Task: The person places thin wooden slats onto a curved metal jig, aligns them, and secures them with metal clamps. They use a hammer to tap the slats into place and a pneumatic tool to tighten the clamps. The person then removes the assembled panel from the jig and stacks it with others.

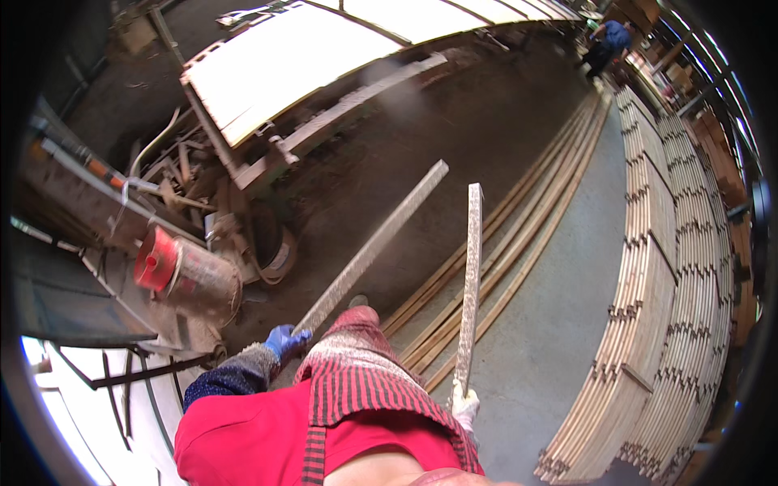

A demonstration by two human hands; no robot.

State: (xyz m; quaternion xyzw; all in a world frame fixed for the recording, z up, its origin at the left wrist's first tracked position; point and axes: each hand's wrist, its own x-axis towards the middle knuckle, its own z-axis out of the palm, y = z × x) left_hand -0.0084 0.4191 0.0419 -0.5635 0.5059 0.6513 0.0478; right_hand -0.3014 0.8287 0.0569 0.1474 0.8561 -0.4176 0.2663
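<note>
My left hand (285, 343), in a blue glove, is closed round the near end of a long, square-edged bar (371, 247) with a speckled grey-brown surface. That bar slants forward and to the right. In a white glove, my right hand (464, 407) grips the lower end of a second speckled bar (470, 283) of similar shape, which points almost straight ahead. The two bars are apart from each other. Between my hands hangs a red and black striped apron (356, 393). Some fingers of both hands are hidden.
Long wooden strips (519, 243) lie on the floor ahead and to the right. Stacked light boards (644, 267) line the right side. A frame with bright white panels (300, 57) stands at the far left. Closer on the left is a red-ended cylinder (186, 271). A person (612, 40) bends down far back.
</note>
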